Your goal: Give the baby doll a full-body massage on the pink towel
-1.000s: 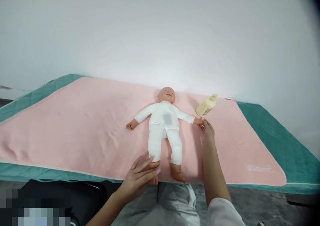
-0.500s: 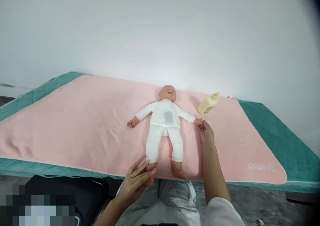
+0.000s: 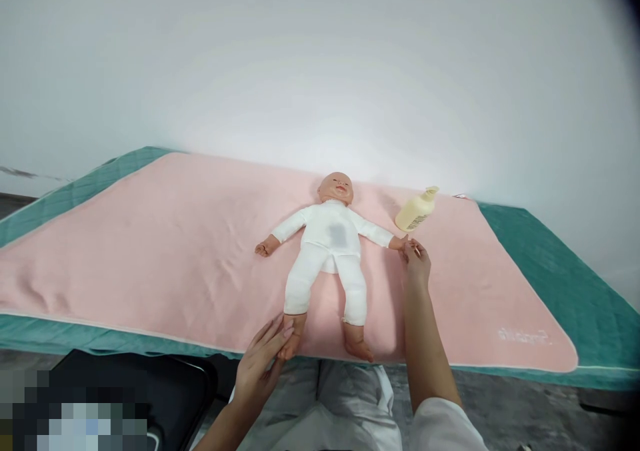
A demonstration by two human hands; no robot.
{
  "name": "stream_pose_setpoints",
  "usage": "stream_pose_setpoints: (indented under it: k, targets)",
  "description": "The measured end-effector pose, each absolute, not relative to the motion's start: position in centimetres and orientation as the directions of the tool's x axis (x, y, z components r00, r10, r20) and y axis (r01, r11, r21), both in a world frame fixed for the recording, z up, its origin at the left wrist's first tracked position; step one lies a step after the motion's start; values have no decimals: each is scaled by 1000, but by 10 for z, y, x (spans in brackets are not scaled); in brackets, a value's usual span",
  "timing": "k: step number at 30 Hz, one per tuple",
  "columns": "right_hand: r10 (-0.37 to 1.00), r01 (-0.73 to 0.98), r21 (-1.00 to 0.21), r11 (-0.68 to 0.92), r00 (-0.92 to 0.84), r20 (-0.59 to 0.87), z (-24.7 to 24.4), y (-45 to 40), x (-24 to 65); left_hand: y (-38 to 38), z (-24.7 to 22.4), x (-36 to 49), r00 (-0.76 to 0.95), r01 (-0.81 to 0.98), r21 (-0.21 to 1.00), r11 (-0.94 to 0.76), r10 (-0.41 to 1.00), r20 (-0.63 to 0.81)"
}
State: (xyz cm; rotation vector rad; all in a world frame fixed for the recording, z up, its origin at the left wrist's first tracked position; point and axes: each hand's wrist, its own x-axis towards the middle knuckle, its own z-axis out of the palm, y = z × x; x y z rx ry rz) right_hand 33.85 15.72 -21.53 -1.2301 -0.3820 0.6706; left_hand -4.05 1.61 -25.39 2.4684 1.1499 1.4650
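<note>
A white wall (image 3: pixel 320 64) fills the upper half of the view, rising behind the doll. Below it a green cover (image 3: pixel 560 264) lies over the bed, showing on both sides of the doll and along the near edge in front of its feet. On that cover a pink towel (image 3: pixel 165 251) spreads wide beneath the doll, with pale lettering at its corner to the doll's right as the camera sees it. The baby doll (image 3: pixel 327 251) lies on its back in the middle of the towel, dressed in white, arms stretched out, head toward the wall.

The right hand (image 3: pixel 416 264) rests at the doll's outstretched hand, fingertips touching it, fingers loosely curled and closed on nothing that can be made out. The left hand (image 3: pixel 263 364) is at the doll's foot on the camera's left, fingers extended and laid against the foot rather than wrapped round it. Compared with a second ago, that leg has swung outward, away from the other leg, and the left hand has moved with it; the legs now lie clearly spread, which reads as the limb being drawn aside by the foot.

A cream pump bottle (image 3: pixel 416 211) lies on its side beyond the doll's hand, near the right hand but apart from it
</note>
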Motion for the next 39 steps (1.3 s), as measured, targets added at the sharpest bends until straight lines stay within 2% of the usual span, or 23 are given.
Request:
stream_pose_setpoints:
  k: [4, 8, 11, 15, 21, 28, 35, 39]
  targets:
    - [627, 2, -978, 207, 767, 134, -198, 150, 313, 24, -247, -35, 295, 549, 390, -740, 608, 737]
    - [694, 250, -936, 246, 629, 351, -179, 136, 278, 39, -232, -24, 315, 494, 367, -788, 556, 769]
    - [720, 465, -828, 313, 453, 526, -169, 128, 256, 53, -218, -14, 330, 456, 362, -813, 533, 779]
    - [702, 671, -599, 437, 162, 694, -167, 128, 240, 75, -199, 0, 329, 426, 348, -835, 501, 800]
    - [664, 798, -374, 473, -44, 746, -177, 135, 230, 101, -178, 10, 336, 444, 359, -821, 524, 783]
    - [684, 850, -257, 459, -154, 713, -184, 136, 223, 116, -169, 13, 380, 460, 406, -789, 589, 714]
    - [719, 816, -347, 463, -116, 685, -184, 138, 229, 116, -167, 12, 346, 455, 445, -771, 614, 710]
    - [739, 785, -438, 437, -36, 673, -176, 140, 237, 105, -164, 6, 241, 432, 572, -698, 700, 672]
